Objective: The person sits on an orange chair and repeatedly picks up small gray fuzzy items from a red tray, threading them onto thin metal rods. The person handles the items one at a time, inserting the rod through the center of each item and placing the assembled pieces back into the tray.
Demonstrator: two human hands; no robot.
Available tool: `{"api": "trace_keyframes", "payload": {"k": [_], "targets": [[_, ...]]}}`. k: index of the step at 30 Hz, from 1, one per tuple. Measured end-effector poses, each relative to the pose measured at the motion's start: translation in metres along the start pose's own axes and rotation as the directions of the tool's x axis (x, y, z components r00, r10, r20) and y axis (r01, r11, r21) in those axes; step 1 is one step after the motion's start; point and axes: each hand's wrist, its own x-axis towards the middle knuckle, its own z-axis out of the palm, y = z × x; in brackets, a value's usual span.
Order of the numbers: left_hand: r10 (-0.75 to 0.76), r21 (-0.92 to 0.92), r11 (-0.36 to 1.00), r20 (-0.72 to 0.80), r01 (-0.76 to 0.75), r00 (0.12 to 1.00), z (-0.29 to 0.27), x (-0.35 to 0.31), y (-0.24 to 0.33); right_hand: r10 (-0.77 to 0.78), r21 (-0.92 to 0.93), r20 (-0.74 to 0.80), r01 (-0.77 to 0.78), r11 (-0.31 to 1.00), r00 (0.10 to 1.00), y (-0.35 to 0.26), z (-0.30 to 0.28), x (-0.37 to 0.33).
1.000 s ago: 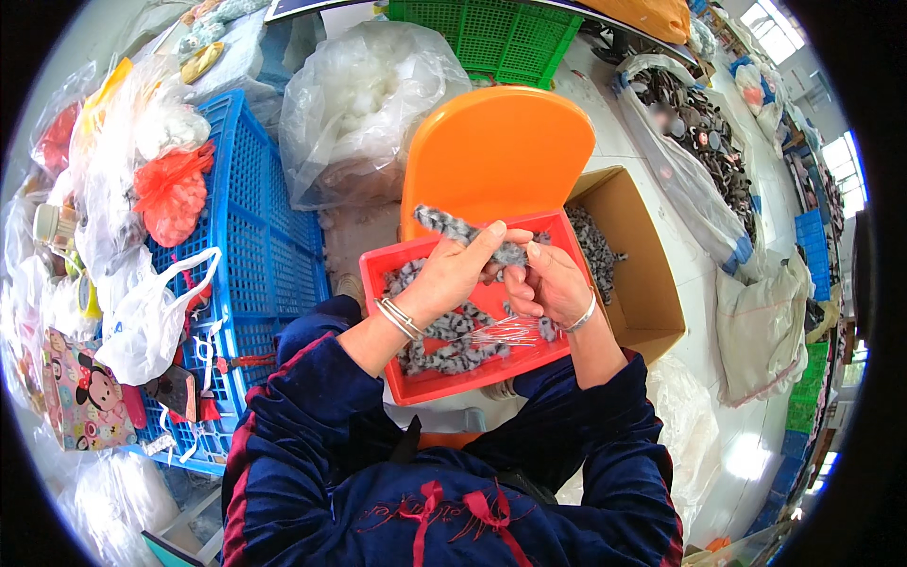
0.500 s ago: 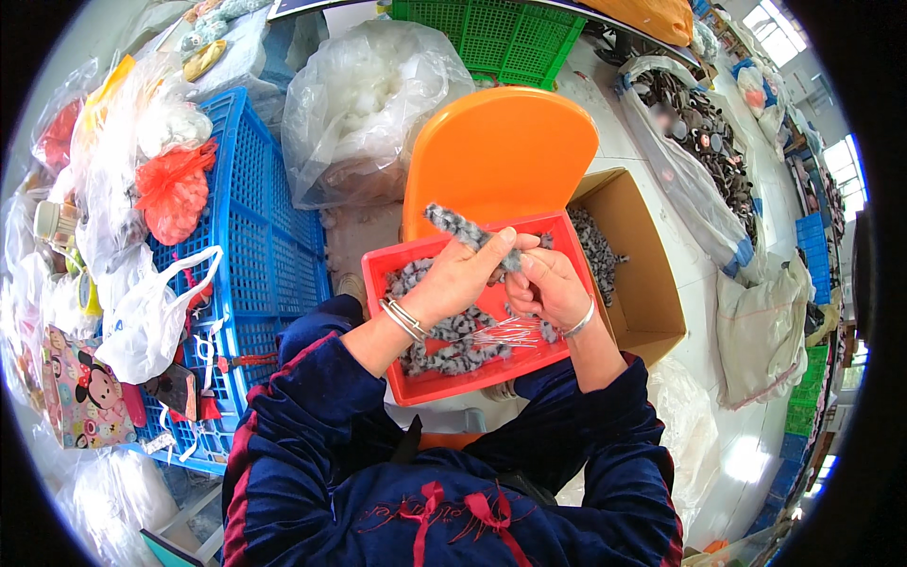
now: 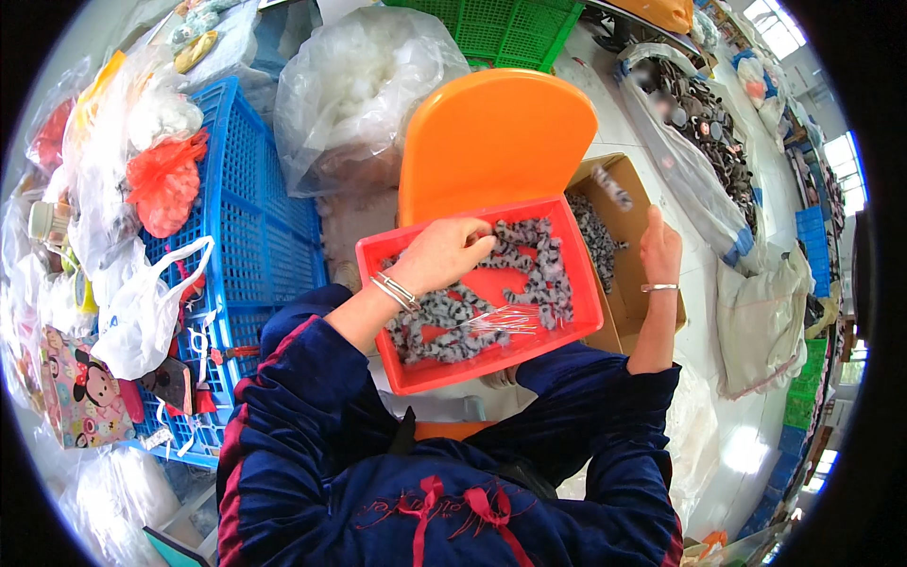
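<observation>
L hand (image 3: pixel 452 253) curled in red tray (image 3: pixel 397 364), fingers closing on grey spotted pieces (image 3: pixel 529 248) at tray's far end; R hand (image 3: pixel 659 248) open, empty, right of tray over cardboard box (image 3: pixel 631 302); L nearer

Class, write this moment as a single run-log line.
left hand: in red tray, on grey pieces | right hand: open over cardboard box, grey piece in air
</observation>
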Motion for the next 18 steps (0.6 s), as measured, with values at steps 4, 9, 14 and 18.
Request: {"api": "trace_keyframes", "payload": {"k": [4,9,14,18], "targets": [[0.005,0.375,0.927,0.016,-0.010,1.000,0.016,0.006,-0.027,-0.296,0.026,0.382,0.310,0.950,0.876,-0.004,0.056,-0.038],[0.077,0.515,0.852,0.053,-0.093,0.996,0.055,0.015,-0.054,-0.331,-0.040,0.867,0.713,0.700,0.373,-0.008,0.127,-0.090],[0.033,0.577,0.816,0.003,-0.029,0.999,0.077,0.023,-0.064,-0.130,-0.213,0.926,0.773,0.598,0.355,0.028,0.157,-0.107],[0.019,0.497,0.866,0.088,-0.061,0.996,0.075,0.030,-0.066,-0.157,-0.129,0.938,0.731,0.670,0.309,0.022,0.144,-0.101]]}}
